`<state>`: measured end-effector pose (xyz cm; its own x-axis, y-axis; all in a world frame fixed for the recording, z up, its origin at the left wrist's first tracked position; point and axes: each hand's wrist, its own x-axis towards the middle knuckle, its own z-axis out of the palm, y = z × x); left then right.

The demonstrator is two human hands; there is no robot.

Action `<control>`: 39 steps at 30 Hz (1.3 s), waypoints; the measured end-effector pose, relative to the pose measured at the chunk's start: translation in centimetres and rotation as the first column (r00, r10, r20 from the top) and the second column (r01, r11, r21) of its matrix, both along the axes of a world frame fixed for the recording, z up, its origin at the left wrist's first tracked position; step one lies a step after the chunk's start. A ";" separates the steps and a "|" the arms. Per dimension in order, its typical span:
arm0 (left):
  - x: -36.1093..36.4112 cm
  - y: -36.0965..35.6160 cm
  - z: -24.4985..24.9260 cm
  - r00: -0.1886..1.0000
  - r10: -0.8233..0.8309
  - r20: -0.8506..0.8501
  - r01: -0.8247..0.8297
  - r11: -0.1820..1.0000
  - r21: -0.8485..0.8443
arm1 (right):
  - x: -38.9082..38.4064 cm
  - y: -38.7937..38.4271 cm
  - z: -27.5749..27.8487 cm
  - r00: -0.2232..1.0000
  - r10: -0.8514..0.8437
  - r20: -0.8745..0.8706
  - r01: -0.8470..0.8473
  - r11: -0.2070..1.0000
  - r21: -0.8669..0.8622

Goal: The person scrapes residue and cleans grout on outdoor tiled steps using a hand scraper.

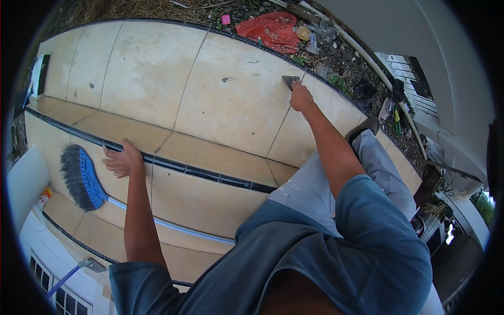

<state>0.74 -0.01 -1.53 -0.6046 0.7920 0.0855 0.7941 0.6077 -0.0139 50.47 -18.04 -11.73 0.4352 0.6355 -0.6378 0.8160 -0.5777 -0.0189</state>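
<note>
A dark flat scraper (290, 81) is gripped in my right hand (302, 97), its blade at the surface of the beige tiles (231, 100) near their outer edge. My left hand (124, 158) rests on the dark-trimmed step edge (194, 169), fingers apart and holding nothing. Just beyond those fingers lies a blue broom (89, 181) with grey bristles, its light handle running toward my body. Small dark spots and a scuffed mark show on the tiles.
A red plastic bag (270, 31) and other litter lie on the soil past the tile border. A purple-handled tool (92, 264) is at the lower left, near a white windowed door (63, 289). My shoe (362, 128) rests on the tiles.
</note>
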 end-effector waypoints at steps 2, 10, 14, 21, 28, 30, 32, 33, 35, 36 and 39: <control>0.1 -0.1 0.1 1.000 -0.002 0.006 0.002 1.000 -0.009 | 2.2 1.3 -1.8 1.000 -0.003 0.014 0.003 1.000 0.001; -0.4 -0.2 -0.1 1.000 -0.007 0.012 0.007 1.000 0.003 | -1.6 -1.6 0.1 0.999 -0.004 -0.054 -0.002 0.993 -0.121; -0.6 -0.1 -0.6 1.000 -0.026 -0.002 0.026 0.999 0.032 | 0.3 0.1 -0.1 0.996 -0.079 -0.033 0.078 0.996 -0.042; -0.6 0.1 -1.1 1.000 -0.024 -0.005 0.024 1.000 0.018 | -3.3 -2.6 0.6 0.993 -0.098 -0.058 0.088 0.984 -0.156; -0.8 -0.1 -0.7 0.999 -0.033 -0.010 0.033 0.999 0.025 | -4.1 -3.9 0.5 0.991 -0.087 -0.101 0.067 0.980 -0.188; -0.6 -0.3 -0.4 1.000 -0.024 -0.006 0.024 1.000 0.019 | -8.4 -5.3 2.3 0.987 -0.088 -0.131 0.056 0.972 -0.230; -0.2 -0.1 -0.2 1.000 -0.021 0.007 0.021 1.000 0.022 | -9.3 -5.3 1.2 0.994 -0.059 -0.095 0.049 0.993 -0.105; -0.2 0.0 -0.5 1.000 -0.019 -0.005 0.019 1.000 0.025 | -9.2 -4.4 1.1 0.994 -0.056 -0.091 0.054 0.998 -0.033; -0.9 0.1 -1.3 0.999 0.004 -0.043 -0.003 1.000 0.029 | -8.7 -0.7 0.9 0.997 -0.020 -0.073 0.025 0.997 0.074; -0.7 0.1 -1.1 0.999 0.001 -0.044 0.000 1.000 0.024 | -7.9 2.0 0.1 0.996 -0.030 -0.078 0.038 0.994 0.103; -0.5 0.0 -0.7 1.000 -0.011 -0.026 0.012 0.999 0.039 | -8.0 3.9 -0.5 0.993 0.039 -0.107 -0.029 0.995 0.096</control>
